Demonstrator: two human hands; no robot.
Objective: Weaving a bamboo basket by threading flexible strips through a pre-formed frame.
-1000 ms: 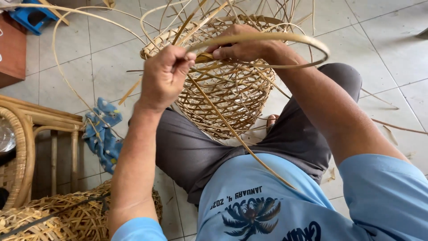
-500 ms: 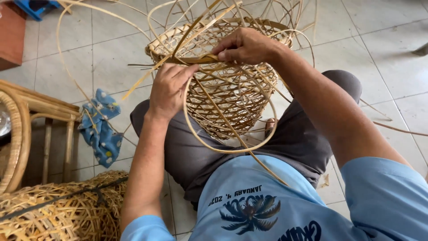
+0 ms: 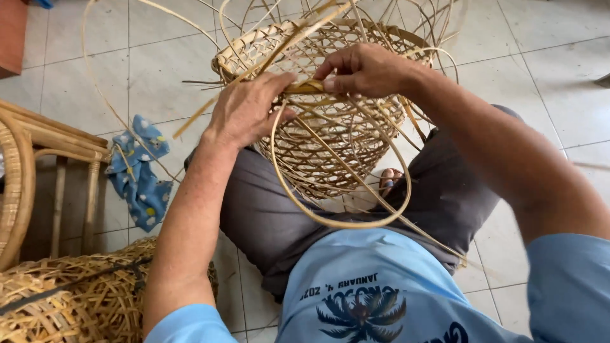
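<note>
An open-weave rattan basket [image 3: 330,146] rests on my lap, its mouth turned away from me, with several loose cane ends sticking out around the rim. My left hand [image 3: 249,109] grips the near rim and pinches a thick cane strip [image 3: 343,219] against it. My right hand [image 3: 362,68] holds the same strip at the rim, fingers closed on it. The strip hangs in a wide loop below the basket, over my thighs.
A blue patterned cloth [image 3: 141,171] lies on the tiled floor at left. A rattan chair frame [image 3: 38,165] stands at the far left. Another woven basket [image 3: 76,298] sits at the lower left. A red-brown box edge [image 3: 13,32] shows at top left.
The cane strip, arched above the basket a second ago, has been swung down into a loop under it. Both hands have drawn together at the near rim.
</note>
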